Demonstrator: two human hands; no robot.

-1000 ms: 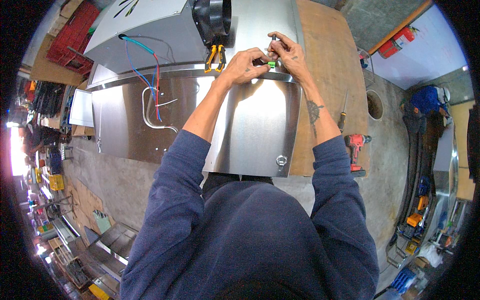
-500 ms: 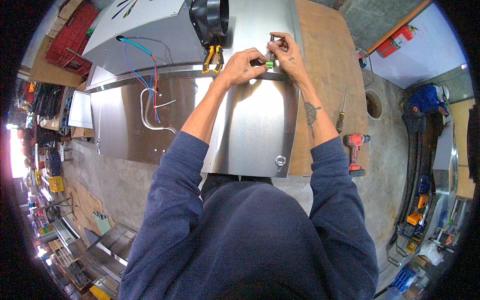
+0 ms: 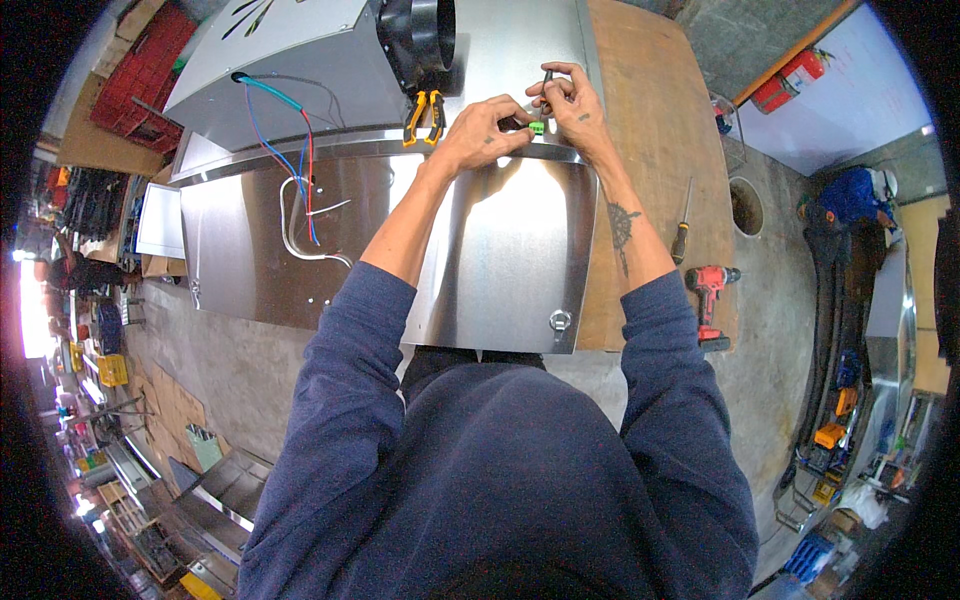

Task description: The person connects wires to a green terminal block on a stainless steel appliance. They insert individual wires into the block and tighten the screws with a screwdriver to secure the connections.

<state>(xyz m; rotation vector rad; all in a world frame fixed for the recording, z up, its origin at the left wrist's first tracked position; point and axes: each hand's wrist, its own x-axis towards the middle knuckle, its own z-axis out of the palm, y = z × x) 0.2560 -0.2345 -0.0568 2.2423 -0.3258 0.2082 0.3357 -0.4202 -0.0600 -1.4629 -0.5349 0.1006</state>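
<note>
My left hand (image 3: 487, 132) is closed in a pinch on a small green terminal block (image 3: 537, 128), just above the far rim of a shiny metal panel. My right hand (image 3: 575, 110) grips a small, thin screwdriver (image 3: 547, 76) upright, its dark handle between thumb and fingers. The screwdriver's lower end points down at the terminal block; whether it touches a screw is too small to tell. Left of my left hand lie yellow-and-black pliers (image 3: 424, 118), beside the black round duct collar (image 3: 432, 35) of a grey metal box (image 3: 330, 100).
Blue and red wires (image 3: 305, 150) hang from the box over the metal panel (image 3: 490, 290), near a white cable (image 3: 290, 225). On the wooden tabletop (image 3: 650, 130) at right lie a screwdriver (image 3: 681, 230) and a red cordless drill (image 3: 708, 295). Another person (image 3: 855, 198) bends over at far right.
My right fingers have shifted round the screwdriver handle, the index finger reaching further over it. My left hand holds the terminal block almost still. A dark figure has appeared at the far left.
</note>
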